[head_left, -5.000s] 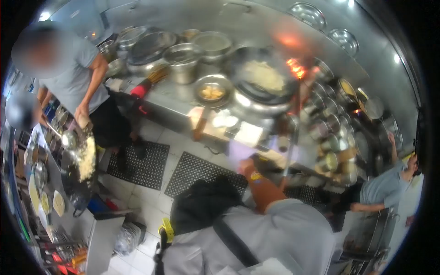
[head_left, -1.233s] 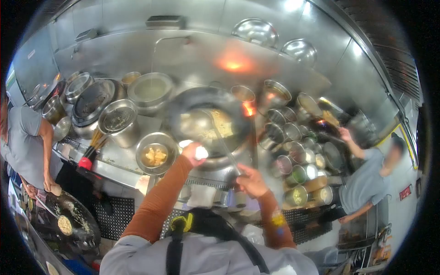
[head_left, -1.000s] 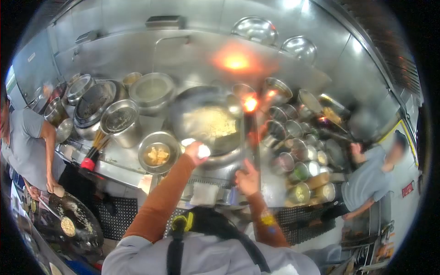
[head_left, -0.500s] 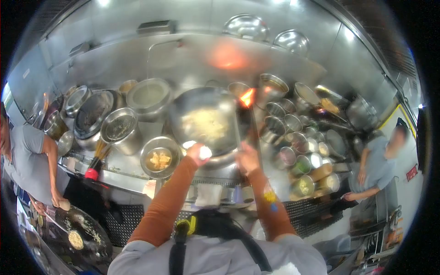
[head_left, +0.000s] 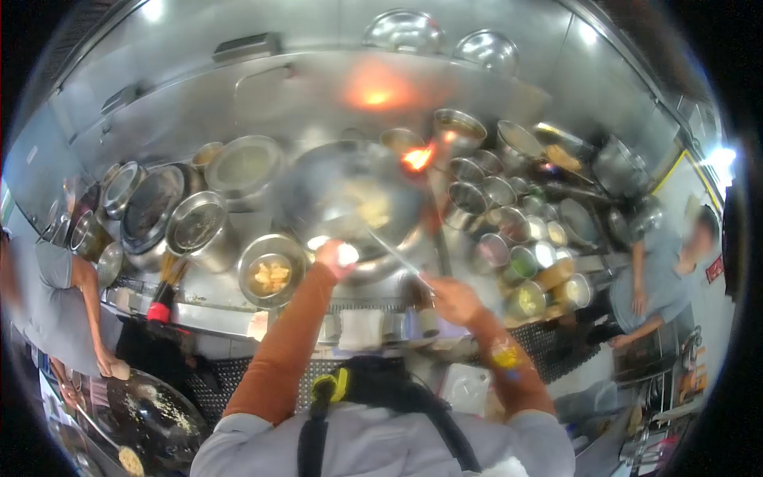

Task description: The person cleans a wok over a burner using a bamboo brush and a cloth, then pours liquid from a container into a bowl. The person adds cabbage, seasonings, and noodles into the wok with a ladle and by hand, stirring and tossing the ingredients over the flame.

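A large dark wok (head_left: 318, 187) sits in front of me, smeared by motion, with pale yellowish food (head_left: 373, 208) inside. My left hand (head_left: 334, 261) is closed at its near rim, with a folded white cloth (head_left: 347, 254) showing around the fingers. To the right of the rim, my right hand (head_left: 451, 299) wraps round a long-handled metal cooking tool (head_left: 396, 253). The tool slants up and left into the wok; its head is too blurred to tell ladle from spatula. Left of the wok stands a metal bowl (head_left: 298, 282) holding yellow pieces (head_left: 272, 276).
Flame (head_left: 417, 158) burns beyond the wok's right side. Several metal containers (head_left: 498, 191) crowd the right counter, near a bowl of chopped green food (head_left: 527, 300). Pots (head_left: 196, 222) line the left. One co-worker (head_left: 63, 294) stands by another wok (head_left: 155, 417); another person (head_left: 656, 274) stands right.
My right hand has moved right and nearer me; the tool has swung from upright to slanting across the wok. The food has bunched to the right. My left hand stays at the rim.
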Motion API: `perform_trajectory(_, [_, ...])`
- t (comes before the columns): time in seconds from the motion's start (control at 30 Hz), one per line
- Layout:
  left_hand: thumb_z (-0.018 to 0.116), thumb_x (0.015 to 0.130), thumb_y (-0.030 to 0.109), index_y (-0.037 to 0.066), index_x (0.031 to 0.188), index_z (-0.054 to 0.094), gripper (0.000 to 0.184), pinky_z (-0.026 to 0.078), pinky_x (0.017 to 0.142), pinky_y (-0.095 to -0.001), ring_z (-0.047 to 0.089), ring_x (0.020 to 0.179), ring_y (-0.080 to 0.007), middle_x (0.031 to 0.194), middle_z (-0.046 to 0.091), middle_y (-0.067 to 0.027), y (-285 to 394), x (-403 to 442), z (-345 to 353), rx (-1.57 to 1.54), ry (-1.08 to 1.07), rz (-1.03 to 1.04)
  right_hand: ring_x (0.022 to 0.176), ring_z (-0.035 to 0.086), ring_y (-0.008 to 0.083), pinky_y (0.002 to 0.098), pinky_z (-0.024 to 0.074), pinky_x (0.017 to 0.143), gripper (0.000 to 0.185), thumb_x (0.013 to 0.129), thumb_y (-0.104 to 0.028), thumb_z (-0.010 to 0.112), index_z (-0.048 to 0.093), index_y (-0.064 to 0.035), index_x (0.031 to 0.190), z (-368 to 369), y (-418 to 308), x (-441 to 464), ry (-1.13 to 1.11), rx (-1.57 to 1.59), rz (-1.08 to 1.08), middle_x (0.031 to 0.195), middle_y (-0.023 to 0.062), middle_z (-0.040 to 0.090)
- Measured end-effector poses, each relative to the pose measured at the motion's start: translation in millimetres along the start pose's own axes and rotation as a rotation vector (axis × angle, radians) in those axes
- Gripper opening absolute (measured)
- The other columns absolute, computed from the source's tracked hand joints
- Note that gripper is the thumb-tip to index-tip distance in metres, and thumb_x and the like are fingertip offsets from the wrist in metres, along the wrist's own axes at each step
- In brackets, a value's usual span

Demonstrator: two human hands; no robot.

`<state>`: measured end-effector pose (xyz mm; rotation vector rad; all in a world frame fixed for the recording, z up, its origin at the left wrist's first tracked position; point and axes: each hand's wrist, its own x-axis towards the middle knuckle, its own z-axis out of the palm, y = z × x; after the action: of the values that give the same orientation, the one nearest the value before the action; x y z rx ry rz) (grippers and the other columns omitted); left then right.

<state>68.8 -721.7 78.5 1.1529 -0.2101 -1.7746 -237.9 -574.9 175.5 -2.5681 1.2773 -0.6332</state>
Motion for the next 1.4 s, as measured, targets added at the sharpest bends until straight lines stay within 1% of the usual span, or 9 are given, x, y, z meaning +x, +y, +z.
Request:
perform_trajectory(0.07, [0.050, 0.086, 0.026, 0.017, 0.096, 0.054, 0.014, 0.045, 0.063, -0.0412, 0.060, 0.078, -0.0233, 0.083, 0.062, -0.0039, -1.9, -2.0, 3.7, 0.007, 0.027, -0.008, 0.077, 0.059, 0.0397, 0.0477, 0.0474, 0.071, 0.059, 0.080, -0.009, 0.054, 0.041, -0.0111, 0.138, -4.9, -28.5, -10.5, -0.049, -0.075, 0.197, 0.084, 0.0215, 0.059])
perform_trajectory(0.2, [0.047, 0.090, 0.027, 0.017, 0.098, 0.053, 0.015, 0.046, 0.062, -0.0399, 0.060, 0.078, -0.0232, 0.084, 0.063, -0.0039, -17.1, -25.6, 3.7, 0.015, 0.010, 0.067, 0.074, 0.057, 0.0382, 0.0452, 0.0482, 0.069, 0.059, 0.081, -0.009, 0.056, 0.040, -0.0063, 0.138, -13.2, -34.5, -29.0, -0.028, 0.181, 0.109, 0.082, 0.0211, 0.059])
perform_trajectory(0.43, [0.046, 0.092, 0.027, 0.017, 0.100, 0.052, 0.014, 0.047, 0.062, -0.0380, 0.061, 0.081, -0.0217, 0.089, 0.062, -0.0034, -22.5, -74.8, 19.2, -0.009, -0.033, 0.048, 0.060, 0.045, 0.0074, 0.0249, 0.0421, 0.058, 0.058, 0.081, -0.001, 0.060, 0.047, -0.0113, 0.137, -95.1, -64.5, -46.5, -0.255, 0.615, 0.463, 0.065, 0.0027, 0.051])
perform_trajectory(0.67, [0.044, 0.094, 0.028, 0.016, 0.104, 0.052, 0.018, 0.050, 0.065, -0.0386, 0.060, 0.084, -0.0222, 0.094, 0.062, -0.0037, -14.0, -113.1, 40.6, -0.018, -0.122, -0.049, 0.057, 0.048, 0.0088, 0.0259, 0.0423, 0.056, 0.057, 0.080, -0.001, 0.058, 0.048, -0.0102, 0.135, -146.5, -56.5, -34.4, -0.315, 0.333, 0.239, 0.062, 0.0065, 0.051])
perform_trajectory(0.83, [0.048, 0.091, 0.024, 0.013, 0.103, 0.054, 0.017, 0.051, 0.070, -0.0415, 0.060, 0.088, -0.0214, 0.097, 0.062, -0.0054, -56.8, -87.8, 16.5, -0.006, -0.099, 0.088, 0.071, 0.059, 0.0394, 0.0468, 0.0471, 0.068, 0.052, 0.078, -0.009, 0.056, 0.050, -0.0033, 0.129, -79.8, -22.8, 2.3, -0.175, 0.038, 0.003, 0.075, 0.0209, 0.060])
perform_trajectory(1.03, [0.052, 0.088, 0.013, 0.005, 0.105, 0.052, 0.019, 0.053, 0.074, -0.0432, 0.063, 0.084, -0.0244, 0.095, 0.061, -0.0101, -114.8, -120.0, -16.3, -0.072, -0.171, 0.066, 0.069, 0.056, 0.0409, 0.0468, 0.0466, 0.067, 0.053, 0.077, -0.008, 0.054, 0.049, -0.0020, 0.129, -72.8, -53.0, -13.8, -0.008, -0.077, 0.082, 0.068, 0.0203, 0.057])
perform_trajectory(1.1, [0.053, 0.087, 0.015, 0.009, 0.101, 0.054, 0.016, 0.052, 0.070, -0.0410, 0.062, 0.081, -0.0236, 0.093, 0.062, -0.0083, -100.8, -112.2, -6.7, 0.089, -0.193, 0.284, 0.064, 0.057, 0.0339, 0.0419, 0.0468, 0.063, 0.054, 0.078, -0.006, 0.056, 0.047, -0.0011, 0.131, -75.1, -56.5, -19.0, -0.031, 0.127, 0.130, 0.064, 0.0160, 0.056])
perform_trajectory(1.23, [0.051, 0.087, 0.021, 0.016, 0.095, 0.056, 0.010, 0.048, 0.067, -0.0424, 0.060, 0.083, -0.0215, 0.087, 0.062, -0.0016, -40.3, -94.6, 28.3, -0.038, -0.169, 0.109, 0.054, 0.053, 0.0159, 0.0306, 0.0443, 0.053, 0.056, 0.080, -0.002, 0.059, 0.044, -0.0002, 0.134, -79.5, -62.7, -21.1, -0.095, 0.592, 0.368, 0.061, 0.0053, 0.053])
perform_trajectory(1.4, [0.052, 0.086, 0.022, 0.019, 0.096, 0.055, 0.010, 0.047, 0.065, -0.0401, 0.061, 0.082, -0.0217, 0.087, 0.062, -0.0015, -32.7, -24.6, 13.7, 0.116, -0.112, 0.321, 0.049, 0.049, 0.0094, 0.0260, 0.0399, 0.042, 0.059, 0.083, -0.002, 0.059, 0.040, -0.0018, 0.139, -58.6, -40.0, 0.9, 0.029, 0.903, 0.581, 0.065, 0.0012, 0.054])
